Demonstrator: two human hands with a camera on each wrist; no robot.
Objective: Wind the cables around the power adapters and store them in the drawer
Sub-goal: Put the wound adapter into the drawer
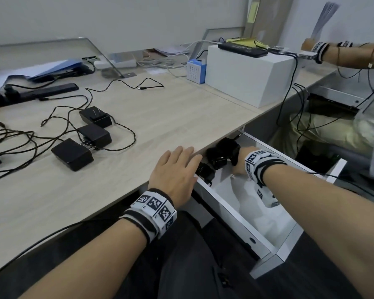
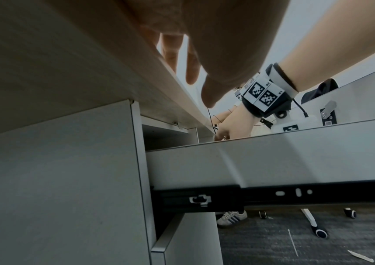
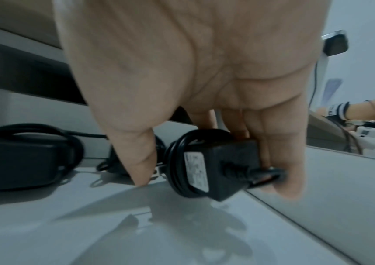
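Observation:
My right hand (image 1: 239, 169) reaches into the open white drawer (image 1: 235, 225) under the desk. It holds a black power adapter (image 3: 218, 166) with its cable wound round it, thumb on one side and fingers on the other, just above the drawer floor (image 3: 182, 233). More wound adapters (image 1: 225, 151) lie at the back of the drawer, one of them at the left (image 3: 21, 161) in the right wrist view. My left hand (image 1: 177, 169) lies flat on the desk edge, fingers (image 2: 192, 68) straight, holding nothing. Three adapters (image 1: 71, 154) with loose cables lie on the desk at the left.
A white box (image 1: 246, 76) with a black device on top stands at the back right, beside a small blue-and-white box (image 1: 195, 71). Another person's arm (image 1: 350, 57) reaches in at the top right. A black bar (image 1: 41, 91) and tangled cables (image 1: 13, 139) lie at the left.

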